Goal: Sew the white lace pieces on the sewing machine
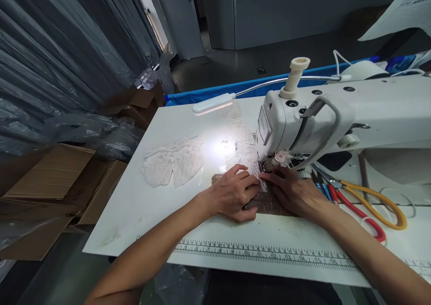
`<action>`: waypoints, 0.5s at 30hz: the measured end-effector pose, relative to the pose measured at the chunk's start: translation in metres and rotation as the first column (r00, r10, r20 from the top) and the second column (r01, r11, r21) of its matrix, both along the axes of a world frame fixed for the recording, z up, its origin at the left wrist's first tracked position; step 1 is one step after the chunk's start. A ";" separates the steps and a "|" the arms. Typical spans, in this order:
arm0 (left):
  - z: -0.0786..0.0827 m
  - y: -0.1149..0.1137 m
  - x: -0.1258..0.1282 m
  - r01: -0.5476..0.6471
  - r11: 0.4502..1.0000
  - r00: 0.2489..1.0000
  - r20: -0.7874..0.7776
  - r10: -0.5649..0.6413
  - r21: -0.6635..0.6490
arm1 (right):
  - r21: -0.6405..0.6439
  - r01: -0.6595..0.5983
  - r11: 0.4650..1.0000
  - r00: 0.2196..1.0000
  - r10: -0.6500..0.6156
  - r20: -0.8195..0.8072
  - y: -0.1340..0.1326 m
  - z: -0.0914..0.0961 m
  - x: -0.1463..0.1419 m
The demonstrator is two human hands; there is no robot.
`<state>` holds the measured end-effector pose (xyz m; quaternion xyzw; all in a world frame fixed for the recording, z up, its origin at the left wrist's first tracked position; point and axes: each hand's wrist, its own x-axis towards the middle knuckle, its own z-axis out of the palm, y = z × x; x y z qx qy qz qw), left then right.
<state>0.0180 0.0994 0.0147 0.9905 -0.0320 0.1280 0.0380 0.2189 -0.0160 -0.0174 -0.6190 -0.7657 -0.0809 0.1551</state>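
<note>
White lace fabric [251,161] lies under the needle area of a white sewing machine [279,116] and trails back over the table. At its near end my left hand [235,193] has bent fingers closed on the lace's edge, just left of the presser foot. My right hand [291,188] reaches in from the right, index finger stretched to the lace beside the foot, its fingers closed together there. Fingers partly hide the stitching spot. Another gathered white lace piece [173,161] rests flat on the table to the left.
A lit lamp [213,104] on a bendable neck hangs over the table. Yellow-handled scissors [373,202] and a red-handled tool [360,213] lie beside my right wrist. A printed ruler [245,253] runs along the front edge. Cardboard boxes [50,175] stand at left.
</note>
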 end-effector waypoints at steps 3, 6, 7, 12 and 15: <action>-0.002 -0.001 0.001 -0.027 1.000 1.000 0.014 0.027 0.012 | -0.022 0.031 0.999 0.999 -0.030 0.021 -0.001 0.001 0.000; -0.005 -0.002 0.002 -0.052 0.998 0.998 0.026 0.051 0.026 | -0.045 -0.007 0.999 0.999 0.005 -0.041 -0.003 0.002 0.000; -0.006 -0.002 0.002 -0.060 0.998 0.998 0.032 0.059 0.029 | -0.048 -0.021 0.999 0.998 0.018 -0.066 -0.004 0.002 0.000; -0.007 -0.003 0.003 -0.115 0.993 0.993 0.044 0.114 0.018 | -0.056 0.001 0.998 0.995 -0.006 -0.095 -0.004 0.002 0.000; -0.006 -0.002 0.004 -0.140 0.990 0.989 0.037 0.140 0.003 | -0.050 -0.011 0.999 0.992 0.005 -0.127 -0.005 0.003 0.001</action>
